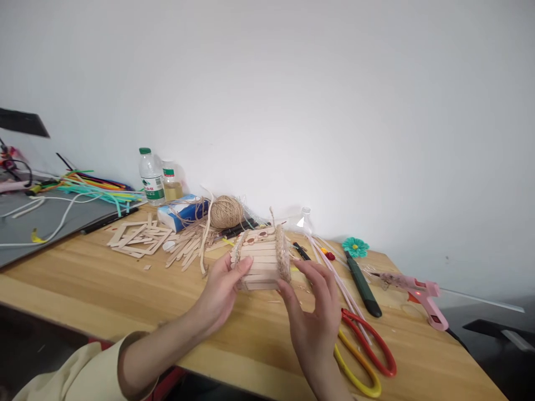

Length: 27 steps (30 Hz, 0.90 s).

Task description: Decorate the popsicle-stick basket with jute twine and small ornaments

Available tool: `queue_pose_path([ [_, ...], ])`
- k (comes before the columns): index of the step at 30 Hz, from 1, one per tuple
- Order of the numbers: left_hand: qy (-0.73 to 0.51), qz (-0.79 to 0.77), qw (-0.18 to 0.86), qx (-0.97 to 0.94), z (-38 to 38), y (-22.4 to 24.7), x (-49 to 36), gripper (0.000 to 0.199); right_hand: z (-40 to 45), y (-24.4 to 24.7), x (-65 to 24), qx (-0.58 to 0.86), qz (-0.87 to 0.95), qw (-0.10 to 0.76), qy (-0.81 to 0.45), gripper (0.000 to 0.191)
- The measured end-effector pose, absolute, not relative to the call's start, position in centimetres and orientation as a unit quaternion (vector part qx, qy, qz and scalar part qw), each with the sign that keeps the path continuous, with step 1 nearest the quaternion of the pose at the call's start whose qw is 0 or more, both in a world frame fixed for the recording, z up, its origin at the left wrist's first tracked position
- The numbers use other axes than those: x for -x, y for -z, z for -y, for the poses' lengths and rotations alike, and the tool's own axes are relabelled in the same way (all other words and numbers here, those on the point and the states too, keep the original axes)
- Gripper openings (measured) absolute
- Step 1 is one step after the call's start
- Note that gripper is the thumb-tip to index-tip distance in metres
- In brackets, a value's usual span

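Observation:
A small barrel-like piece of pale craft sticks (263, 257) is held on its side above the wooden table, with twine wrapped around both ends. My left hand (221, 289) grips its left end, the thumb pressed on the sticks. My right hand (315, 301) is at the right end, thumb tip by the lower edge of the twine band (283, 253) and fingers curved and apart from the thumb. Small brown-centred decorations (256, 239) sit on the upper side of the piece. A loose twine end sticks up from its top right.
Scissors (387, 353), a green cutter (363, 287) and a pink glue gun (426, 295) lie right. Behind are a twine ball (226, 211), a tissue pack (181, 213) and bottles (151, 178). Loose sticks (186, 245) and a stick frame (137, 238) lie left.

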<state>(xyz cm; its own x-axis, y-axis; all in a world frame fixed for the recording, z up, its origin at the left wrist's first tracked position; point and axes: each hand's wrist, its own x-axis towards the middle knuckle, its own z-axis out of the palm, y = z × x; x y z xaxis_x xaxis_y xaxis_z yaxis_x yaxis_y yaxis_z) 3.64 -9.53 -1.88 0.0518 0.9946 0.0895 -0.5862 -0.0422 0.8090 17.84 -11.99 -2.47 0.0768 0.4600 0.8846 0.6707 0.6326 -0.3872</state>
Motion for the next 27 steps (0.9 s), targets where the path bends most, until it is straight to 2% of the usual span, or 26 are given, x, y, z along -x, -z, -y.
queue_pose_path([
  [4,-0.631,-0.286,0.631,-0.348,10.5,1.7,-4.0,0.035,12.0,2.0,-17.7,0.385,0.680,0.599,0.175,0.029],
  [8,-0.651,-0.284,0.621,-0.330,11.4,1.4,-4.4,0.033,12.1,2.1,-17.5,0.368,0.681,0.604,0.192,0.038],
  [14,-0.655,-0.287,0.609,-0.344,12.4,1.2,-4.4,0.035,11.9,3.0,-18.2,0.314,0.702,0.588,0.251,0.062],
  [16,-0.652,-0.290,0.605,-0.353,12.3,1.2,-4.2,0.034,12.0,3.1,-18.5,0.313,0.708,0.586,0.241,0.060],
  [18,-0.645,-0.286,0.612,-0.357,12.0,1.1,-4.1,0.032,12.2,3.1,-18.6,0.332,0.718,0.587,0.174,0.044],
  [20,-0.634,-0.277,0.627,-0.358,11.6,1.0,-3.9,0.032,12.7,3.0,-18.5,0.351,0.703,0.617,0.033,0.033],
  [23,-0.624,-0.274,0.638,-0.359,11.1,0.6,-3.6,0.029,13.2,2.7,-18.4,0.348,0.614,0.691,-0.155,0.034],
  [27,-0.613,-0.287,0.647,-0.351,10.4,0.4,-2.9,0.027,13.1,2.2,-19.5,0.388,0.553,0.708,-0.206,0.022],
])
